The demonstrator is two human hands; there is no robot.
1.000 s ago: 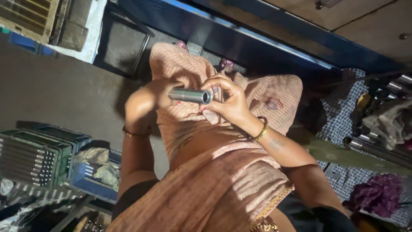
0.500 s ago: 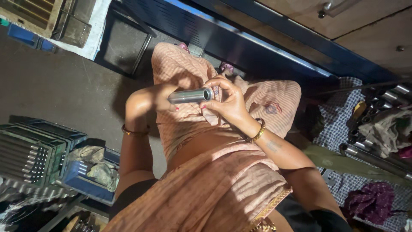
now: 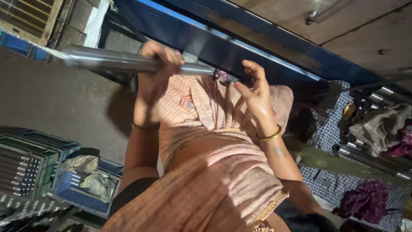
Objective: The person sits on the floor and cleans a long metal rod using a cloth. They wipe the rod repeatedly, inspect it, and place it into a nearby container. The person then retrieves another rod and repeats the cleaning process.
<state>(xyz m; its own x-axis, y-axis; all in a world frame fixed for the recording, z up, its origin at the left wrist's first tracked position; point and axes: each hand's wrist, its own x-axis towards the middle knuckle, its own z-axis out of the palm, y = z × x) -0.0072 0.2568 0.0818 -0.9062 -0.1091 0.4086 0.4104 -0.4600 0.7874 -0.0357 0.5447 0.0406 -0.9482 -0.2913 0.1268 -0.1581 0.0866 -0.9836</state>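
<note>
Left hand: your left hand [image 3: 159, 64] is wrapped tight around the metal rod [image 3: 124, 61], fingers closed over it near its right end.
Right hand: your right hand [image 3: 254, 92] is open and holds nothing, fingers spread and slightly curled, just right of the rod's tip and apart from it.
Rod: it lies nearly level across the upper left of the view, its long part stretching left from your fist, a short end poking out toward the right hand, above the pink striped cloth [image 3: 201, 111] on your lap.
Change: half a second ago both hands cupped the rod close in, end-on to you, so it looked short; now it has swung out to the left and shows its full length, and your right hand has let go.
Left side: crates [image 3: 30, 167] packed with more rods sit on the floor, with a crumpled rag [image 3: 92, 174] in a blue tray beside them.
Right side: a checked cloth [image 3: 332, 129] carries more metal bars [image 3: 369, 157] and a purple rag [image 3: 365, 199].
</note>
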